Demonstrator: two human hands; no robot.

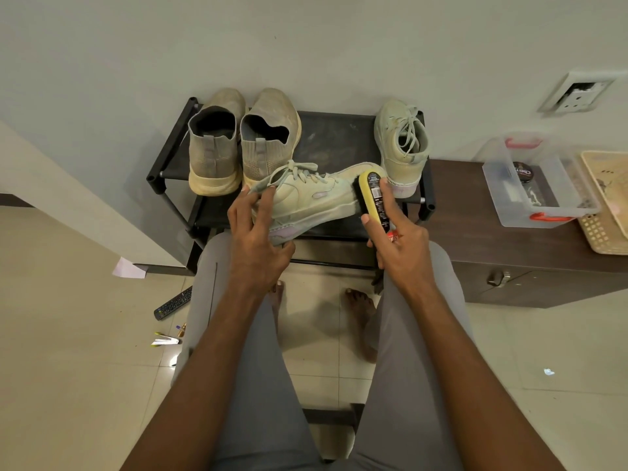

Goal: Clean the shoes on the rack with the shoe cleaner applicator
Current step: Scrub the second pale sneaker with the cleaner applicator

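While right fingers (384, 188) grip the yellow-black shoe cleaner applicator (373, 195) vs. toe of the pale green lace-up sneaker (306, 198), left fingers (268, 195) clasp its heel, near the black rack (333, 137). Judging: 1 shoe underway; its mate (402, 147) far right & grey slip-on pair (244, 141) far left look untouched.

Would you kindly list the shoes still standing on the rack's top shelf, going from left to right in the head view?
Grey slip-on shoe → second slip-on shoe → laced sneaker.
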